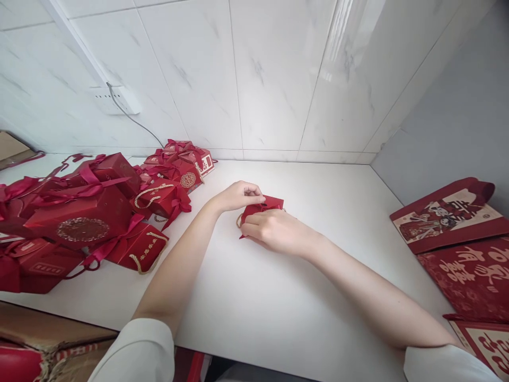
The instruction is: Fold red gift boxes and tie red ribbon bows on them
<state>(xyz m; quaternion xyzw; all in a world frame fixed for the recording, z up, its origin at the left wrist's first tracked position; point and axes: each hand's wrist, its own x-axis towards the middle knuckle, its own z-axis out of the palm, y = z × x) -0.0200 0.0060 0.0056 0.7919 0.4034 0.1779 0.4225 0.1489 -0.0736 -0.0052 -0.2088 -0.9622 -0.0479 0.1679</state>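
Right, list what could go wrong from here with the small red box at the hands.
1. Both the left hand and the right hand are at the small red box, so too firm a grip might crease it.
2. Its gold cord sticks out beside the right hand's fingers and could snag.
3. The left forearm lies close to the heaped red boxes; an outward swing might knock some.

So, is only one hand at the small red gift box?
No, the left hand and right hand are both at the small red gift box.
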